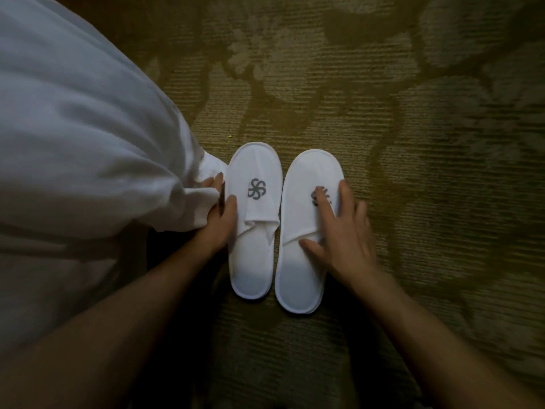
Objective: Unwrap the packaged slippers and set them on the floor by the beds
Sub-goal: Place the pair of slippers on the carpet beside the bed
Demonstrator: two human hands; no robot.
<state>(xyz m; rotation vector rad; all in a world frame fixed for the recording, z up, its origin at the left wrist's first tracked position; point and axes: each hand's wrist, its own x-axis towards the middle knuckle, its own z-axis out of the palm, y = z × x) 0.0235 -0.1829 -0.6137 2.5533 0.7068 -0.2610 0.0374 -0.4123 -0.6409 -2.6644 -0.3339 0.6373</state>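
Two slippers [278, 219] lay side by side on the carpet [413, 202] beside the bedding [73, 143], toes away from you, your left hand [219, 219] loosely open against one edge, your right hand [342, 231] spread flat on the other.

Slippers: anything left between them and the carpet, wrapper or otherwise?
Nothing visible. Both slippers, left slipper and right slipper, lie flat on the carpet beside the white bedding. Left hand and right hand touch them; no wrapper shows.
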